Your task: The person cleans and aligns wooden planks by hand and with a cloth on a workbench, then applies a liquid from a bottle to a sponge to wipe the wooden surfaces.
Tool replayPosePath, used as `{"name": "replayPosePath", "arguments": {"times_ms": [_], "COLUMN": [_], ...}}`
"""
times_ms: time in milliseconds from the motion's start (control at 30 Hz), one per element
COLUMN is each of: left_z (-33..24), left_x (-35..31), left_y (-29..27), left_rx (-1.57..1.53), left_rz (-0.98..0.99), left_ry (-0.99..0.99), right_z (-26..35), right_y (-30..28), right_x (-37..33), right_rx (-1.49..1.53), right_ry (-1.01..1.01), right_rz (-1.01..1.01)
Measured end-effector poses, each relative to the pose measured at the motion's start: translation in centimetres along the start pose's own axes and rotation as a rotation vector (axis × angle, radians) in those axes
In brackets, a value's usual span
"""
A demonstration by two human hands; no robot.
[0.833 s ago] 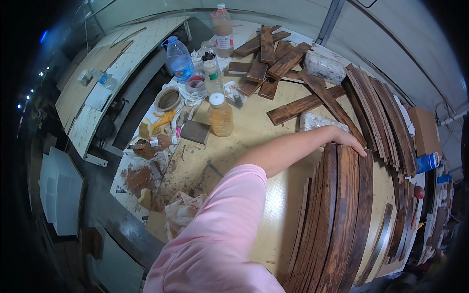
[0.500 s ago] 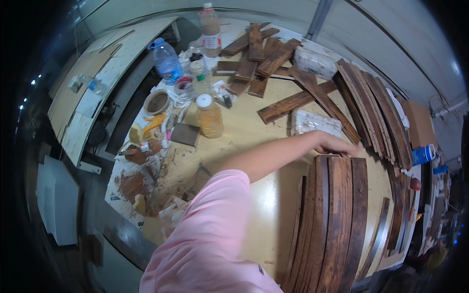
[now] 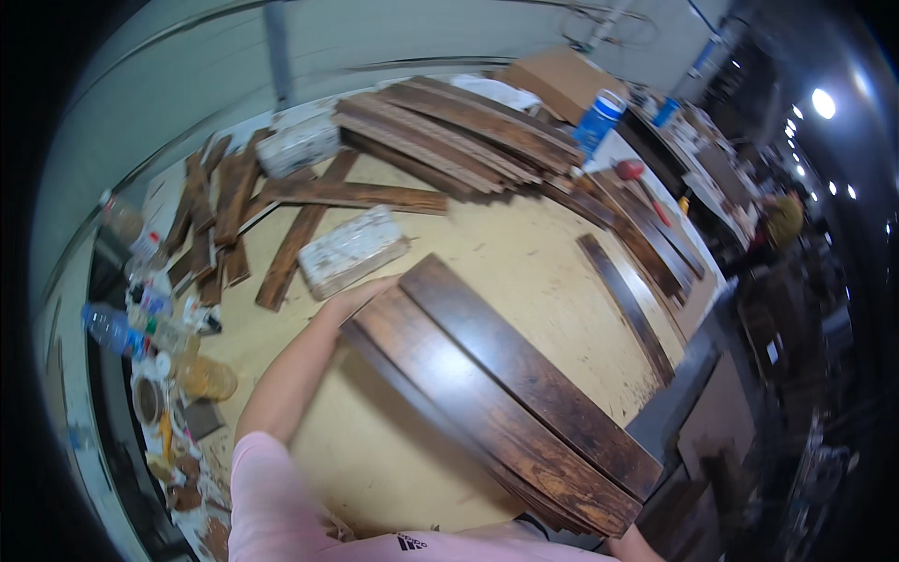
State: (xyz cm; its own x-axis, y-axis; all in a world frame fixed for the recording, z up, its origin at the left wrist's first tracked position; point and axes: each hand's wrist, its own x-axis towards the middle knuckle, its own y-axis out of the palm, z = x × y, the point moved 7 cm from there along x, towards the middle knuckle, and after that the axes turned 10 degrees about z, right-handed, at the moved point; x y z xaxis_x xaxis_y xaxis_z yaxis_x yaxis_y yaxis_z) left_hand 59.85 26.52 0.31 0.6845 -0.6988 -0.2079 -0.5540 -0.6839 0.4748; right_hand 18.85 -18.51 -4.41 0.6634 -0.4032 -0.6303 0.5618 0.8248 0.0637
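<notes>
The stack of dark brown planks lies slantwise between the two hands, its far end at the left hand and its near end at the right hand. The left hand is curled against the far end and has hold of it, fingers hidden behind the wood. Only a little of the right hand shows, below the near corner; how far it is closed, I cannot tell. Just beyond the left hand, a pale wrapped block sits on the yellowish table. Farther beyond are loose planks and a fanned pile of planks. Right of the held stack, well apart from the left hand, lies a single narrow strip. Left of the left forearm stand an amber jar and a blue-tinted bottle
</notes>
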Motion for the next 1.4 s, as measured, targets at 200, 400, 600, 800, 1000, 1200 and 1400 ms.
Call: {"name": "replayPosePath", "arguments": {"times_ms": [200, 400, 600, 800, 1000, 1200, 1400], "left_z": [1.0, 0.6, 1.3, 3.1, 4.8, 5.6, 6.9], "left_x": [0.8, 1.8, 1.4, -0.4, -3.6, -5.6, -6.7], "left_y": [1.9, 2.6, 3.9, 4.8, 5.6, 6.0, 6.6], "left_rx": [-0.053, -0.039, -0.040, -0.085, -0.113, -0.141, -0.177], "left_rz": [0.022, 0.008, -0.006, -0.006, -0.039, -0.057, -0.061], "left_ry": [-0.032, -0.043, -0.071, -0.078, -0.090, -0.084, -0.085], "right_z": [-2.6, -4.3, -5.4, -6.6, -7.6, -7.9, -8.4], "right_y": [-2.9, -2.9, -1.4, -0.9, -0.7, -0.2, -0.2], "right_x": [-3.1, -4.1, -3.8, -4.4, -4.8, -4.4, -4.5], "right_rx": [0.086, 0.115, 0.129, 0.135, 0.135, 0.134, 0.134], "right_ry": [-0.028, 0.005, 0.048, 0.068, 0.090, 0.092, 0.098], "right_rz": [-0.065, -0.063, -0.015, -0.013, 0.010, 0.034, 0.040]}}
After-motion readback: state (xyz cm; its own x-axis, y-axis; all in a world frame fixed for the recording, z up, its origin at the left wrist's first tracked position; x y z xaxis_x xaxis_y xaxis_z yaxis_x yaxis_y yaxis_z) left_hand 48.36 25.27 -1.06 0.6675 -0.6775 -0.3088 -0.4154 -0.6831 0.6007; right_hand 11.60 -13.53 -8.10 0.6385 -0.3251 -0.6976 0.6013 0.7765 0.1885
